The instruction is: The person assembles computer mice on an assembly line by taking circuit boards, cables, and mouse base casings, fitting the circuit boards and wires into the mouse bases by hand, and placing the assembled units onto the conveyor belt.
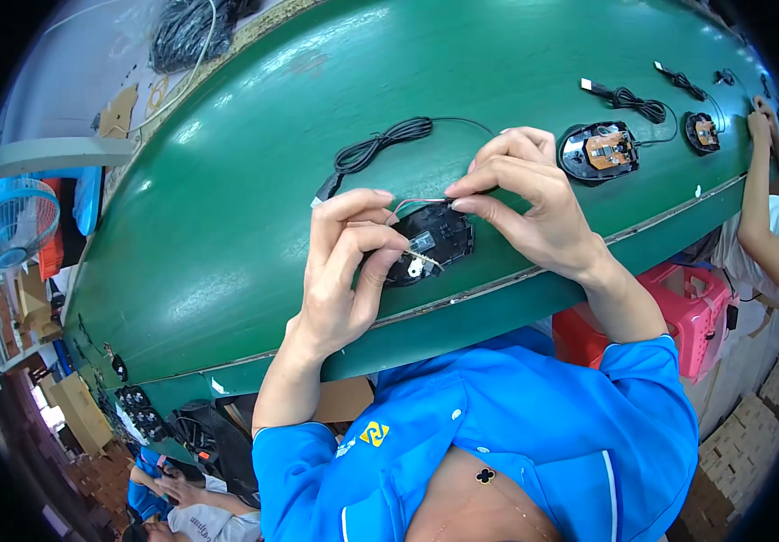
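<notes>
A black computer mouse base (452,237), its top off, lies on the green table in front of me. My left hand (349,257) pinches a small circuit board (425,260) seen almost edge-on, tilted over the left part of the base. Between finger and thumb of my right hand (534,199) is the black end of the mouse cable, at the base's far edge. Thin red and white wires (421,200) stretch from that end toward my left fingers, which hide where they meet the board. The coiled black cable (380,144) with its plug rests beyond my hands.
To the right lie an open mouse with a brown board (601,151), its coiled cable (638,104), and another open mouse (703,133). A co-worker's arms (760,172) reach in at far right. A blue fan (17,226) stands left; a pink crate (692,312) is below the table edge.
</notes>
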A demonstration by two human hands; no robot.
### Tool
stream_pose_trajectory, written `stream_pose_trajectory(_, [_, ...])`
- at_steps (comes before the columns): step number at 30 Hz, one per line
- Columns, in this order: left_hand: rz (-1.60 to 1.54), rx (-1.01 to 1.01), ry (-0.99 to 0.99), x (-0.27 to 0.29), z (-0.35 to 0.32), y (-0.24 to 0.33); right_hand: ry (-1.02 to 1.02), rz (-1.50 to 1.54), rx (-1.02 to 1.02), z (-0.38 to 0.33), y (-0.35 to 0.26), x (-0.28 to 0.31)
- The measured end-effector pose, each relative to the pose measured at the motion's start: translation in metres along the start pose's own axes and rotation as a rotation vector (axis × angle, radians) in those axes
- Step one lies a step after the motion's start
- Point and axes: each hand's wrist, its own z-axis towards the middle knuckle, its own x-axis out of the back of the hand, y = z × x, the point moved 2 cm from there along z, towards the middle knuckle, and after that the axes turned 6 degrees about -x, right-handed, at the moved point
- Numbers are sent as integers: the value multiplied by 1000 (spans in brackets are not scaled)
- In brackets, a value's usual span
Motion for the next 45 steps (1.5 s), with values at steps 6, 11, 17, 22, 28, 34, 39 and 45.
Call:
stream_pose_trajectory(6, [-54,66,45,-5,-2,-3,3,-1,-3,-4,4,1])
stream_pose_trajectory(11, [57,76,5,-10,-2,-3,-29,-58,-22,-11,7,5])
stream_pose_trajectory(17, [200,157,-27,-25,-2,6,-25,-21,-82,-25,18,4])
stream_pose_trajectory(22, [364,111,-139,-27,0,8,-49,-29,-48,-34,23,5])
stream_pose_trajectory(28, [359,149,-130,-31,1,10,-115,34,-156,-35,22,8])
stream_pose_trajectory(34, [315,144,-110,-33,5,9,-146,-12,-185,-31,17,11])
stream_pose_trajectory(39, [274,125,-104,-34,7,10,-168,-26,-212,-28,16,14])
stream_pose_trajectory(45, [275,151,-128,-34,6,12,-164,-26,-179,-27,15,18])
